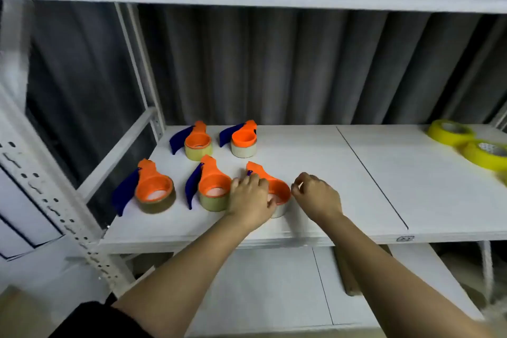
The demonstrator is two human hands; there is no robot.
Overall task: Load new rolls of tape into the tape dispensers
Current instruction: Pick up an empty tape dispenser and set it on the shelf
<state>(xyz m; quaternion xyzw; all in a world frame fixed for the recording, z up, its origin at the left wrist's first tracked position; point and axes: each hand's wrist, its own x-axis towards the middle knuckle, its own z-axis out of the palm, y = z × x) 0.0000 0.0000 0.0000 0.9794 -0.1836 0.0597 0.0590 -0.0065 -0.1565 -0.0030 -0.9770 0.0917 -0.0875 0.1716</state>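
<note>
Several orange tape dispensers with blue handles stand on the white shelf (315, 173), each with a roll of tape in it. My left hand (251, 196) rests on the front right dispenser (278, 189) and covers its blue handle and left side, fingers curled around its rim. My right hand (317, 196) hovers just right of that dispenser, fingers loosely curled with nothing in them. Other dispensers sit at front left (153, 191), front middle (212, 186), back left (196, 140) and back right (242, 138). Two yellow tape rolls (451, 132) (487, 153) lie at the shelf's far right.
A white metal upright with slots (46, 195) frames the shelf on the left. A grey curtain (274, 63) hangs behind. A lower white shelf (260, 288) lies below, with a wooden piece (347, 274) on it.
</note>
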